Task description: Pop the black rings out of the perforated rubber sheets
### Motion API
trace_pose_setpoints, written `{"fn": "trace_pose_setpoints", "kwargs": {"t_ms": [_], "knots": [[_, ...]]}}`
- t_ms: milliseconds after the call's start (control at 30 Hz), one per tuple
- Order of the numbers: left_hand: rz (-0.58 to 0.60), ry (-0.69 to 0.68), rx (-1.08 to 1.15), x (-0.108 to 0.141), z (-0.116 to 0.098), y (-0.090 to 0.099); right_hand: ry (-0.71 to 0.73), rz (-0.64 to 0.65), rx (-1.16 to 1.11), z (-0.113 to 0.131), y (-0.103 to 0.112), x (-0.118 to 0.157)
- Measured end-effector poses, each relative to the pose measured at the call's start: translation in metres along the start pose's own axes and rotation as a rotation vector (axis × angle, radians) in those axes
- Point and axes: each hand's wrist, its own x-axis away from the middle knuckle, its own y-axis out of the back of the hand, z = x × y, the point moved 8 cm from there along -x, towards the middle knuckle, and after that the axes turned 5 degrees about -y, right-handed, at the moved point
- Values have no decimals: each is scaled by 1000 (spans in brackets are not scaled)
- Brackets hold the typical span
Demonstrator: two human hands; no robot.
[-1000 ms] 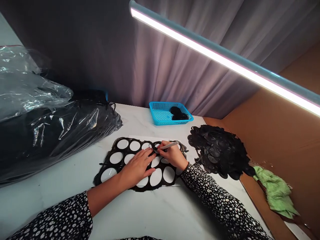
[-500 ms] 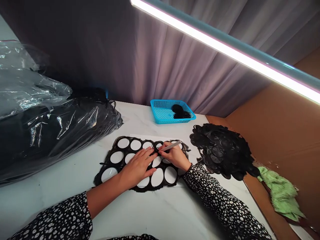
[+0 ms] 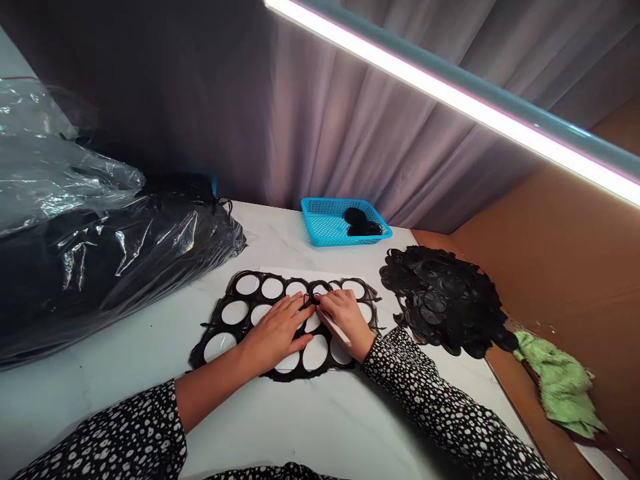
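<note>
A black sheet with round holes [image 3: 300, 376] lies flat on white paper [image 3: 310, 273] on the marble worktop [image 3: 100, 407]. The left hand [image 3: 275, 333] is open and presses the sheet. The right hand [image 3: 345, 320] has a narrow grip on a pale slim tool [image 3: 335, 328] (one end is hidden under the fingers). A blue plastic basket [image 3: 325, 223] stands behind.

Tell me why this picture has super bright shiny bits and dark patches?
In the head view, the long light tube glares almost pure white, the clear plastic bag shows shiny streaks of reflected light, and the right sleeve casts a soft shadow on the white marble table.
</note>
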Motion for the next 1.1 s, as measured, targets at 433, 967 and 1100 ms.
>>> {"fn": "trace_pose_setpoints", "kwargs": {"t_ms": [433,967,1100], "knots": [[26,73,132,-13,0,25,-539,-410,-383,-128,113,-18],[35,481,1554,-44,-21,54,-602,284,-1675,-6,43,3],[26,507,1482,-44,-20,55,-626,276,-1692,-4,44,4]]}}
